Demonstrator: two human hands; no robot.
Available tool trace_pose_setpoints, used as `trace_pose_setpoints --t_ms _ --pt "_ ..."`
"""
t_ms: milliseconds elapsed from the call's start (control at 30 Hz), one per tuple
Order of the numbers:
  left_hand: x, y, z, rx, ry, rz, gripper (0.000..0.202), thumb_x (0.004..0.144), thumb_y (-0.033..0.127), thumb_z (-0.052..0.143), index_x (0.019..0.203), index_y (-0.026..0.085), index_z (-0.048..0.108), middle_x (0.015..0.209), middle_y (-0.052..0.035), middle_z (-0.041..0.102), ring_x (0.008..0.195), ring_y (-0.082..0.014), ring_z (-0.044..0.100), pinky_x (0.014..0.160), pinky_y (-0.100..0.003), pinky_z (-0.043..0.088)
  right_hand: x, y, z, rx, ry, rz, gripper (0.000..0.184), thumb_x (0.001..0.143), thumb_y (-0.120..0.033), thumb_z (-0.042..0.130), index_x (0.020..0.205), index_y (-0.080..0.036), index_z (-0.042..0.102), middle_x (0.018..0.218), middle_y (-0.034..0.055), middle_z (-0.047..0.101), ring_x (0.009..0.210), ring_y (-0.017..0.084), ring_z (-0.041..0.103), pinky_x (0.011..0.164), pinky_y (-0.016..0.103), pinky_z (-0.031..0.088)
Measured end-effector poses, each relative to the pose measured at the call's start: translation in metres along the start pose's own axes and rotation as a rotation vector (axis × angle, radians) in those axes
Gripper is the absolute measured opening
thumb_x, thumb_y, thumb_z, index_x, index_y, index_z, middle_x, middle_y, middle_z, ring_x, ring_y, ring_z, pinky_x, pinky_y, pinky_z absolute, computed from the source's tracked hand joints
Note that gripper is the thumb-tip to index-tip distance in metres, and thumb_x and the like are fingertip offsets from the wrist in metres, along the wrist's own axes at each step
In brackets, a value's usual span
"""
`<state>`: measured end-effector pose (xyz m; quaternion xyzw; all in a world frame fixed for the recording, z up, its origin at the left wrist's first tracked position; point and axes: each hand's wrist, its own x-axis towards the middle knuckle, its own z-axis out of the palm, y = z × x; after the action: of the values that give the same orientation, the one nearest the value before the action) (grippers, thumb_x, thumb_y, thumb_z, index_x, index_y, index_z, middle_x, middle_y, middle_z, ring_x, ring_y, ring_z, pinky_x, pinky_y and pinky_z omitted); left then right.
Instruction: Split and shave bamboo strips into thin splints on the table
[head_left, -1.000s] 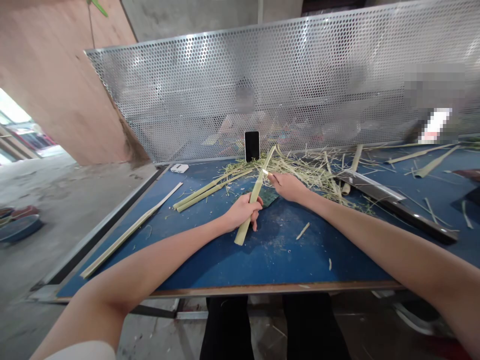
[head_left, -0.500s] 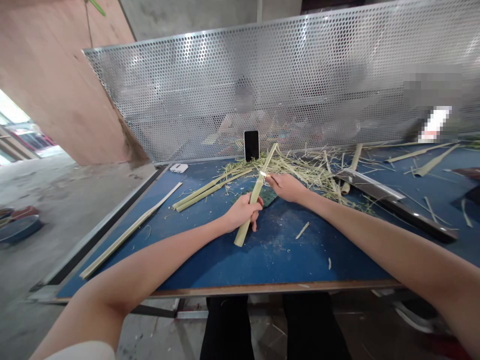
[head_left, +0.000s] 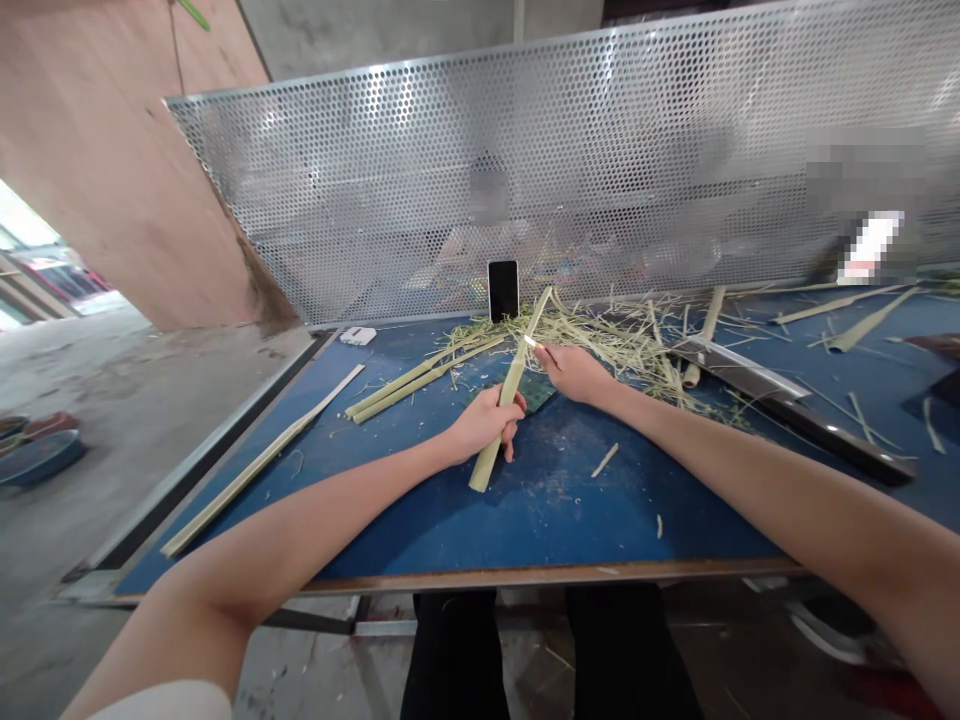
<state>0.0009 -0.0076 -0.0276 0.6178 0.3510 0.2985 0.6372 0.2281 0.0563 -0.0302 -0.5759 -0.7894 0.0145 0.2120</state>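
Little has shifted: the right hand (head_left: 574,372) has edged slightly farther up the bamboo strip (head_left: 510,385), which slants from its near end on the blue table (head_left: 525,520) toward the phone (head_left: 503,290) at the far side. The left hand (head_left: 484,425) is wrapped round the strip's lower half, the right closed on a small blade (head_left: 530,341) touching its right edge, shavings (head_left: 607,340) heaped just beyond. It looks like a paring stroke; continuing calls for a firm left grip and the blade pushed away from it.

Head-worn view, close, forward and down over blue table (head_left: 525,520) toward perforated screen (head_left: 600,150).
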Motion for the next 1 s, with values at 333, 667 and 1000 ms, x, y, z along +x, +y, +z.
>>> trace_pose_setpoints --t_ms 333,667,1000 --pt "-0.0012 0.0012 0.0009 0.008 0.004 -0.004 0.021 0.082 0.019 0.062 0.099 0.023 0.049 0.046 0.0116 0.048 0.036 -0.0128 0.045 0.040 -0.030 0.056 -0.0013 -0.0022 -0.0024 0.016 -0.008 0.001 0.053 0.118 -0.049 0.026 0.105 -0.020 0.069 0.087 0.0120 0.075 0.079 0.028 0.068 0.072 0.035 0.042" --pt "0.0001 -0.0013 -0.0002 0.011 0.002 -0.002 0.022 0.083 0.020 0.063 0.099 0.023 0.049 0.047 0.0122 0.047 0.036 -0.0120 0.044 0.040 -0.029 0.056 -0.0003 0.0009 0.0012 0.029 0.008 -0.012 0.056 0.118 -0.054 0.024 0.105 -0.021 0.069 0.089 0.0118 0.076 0.080 0.028 0.069 0.073 0.035 0.045" --pt "0.0002 -0.0013 -0.0009 0.014 0.004 -0.004 0.021 0.085 0.020 0.065 0.099 0.023 0.050 0.049 0.0118 0.048 0.037 -0.0121 0.045 0.041 -0.030 0.056 -0.0007 0.0001 -0.0002 0.025 0.009 -0.010 0.060 0.117 -0.056 0.022 0.105 -0.021 0.070 0.089 0.0134 0.076 0.081 0.029 0.070 0.074 0.036 0.047"
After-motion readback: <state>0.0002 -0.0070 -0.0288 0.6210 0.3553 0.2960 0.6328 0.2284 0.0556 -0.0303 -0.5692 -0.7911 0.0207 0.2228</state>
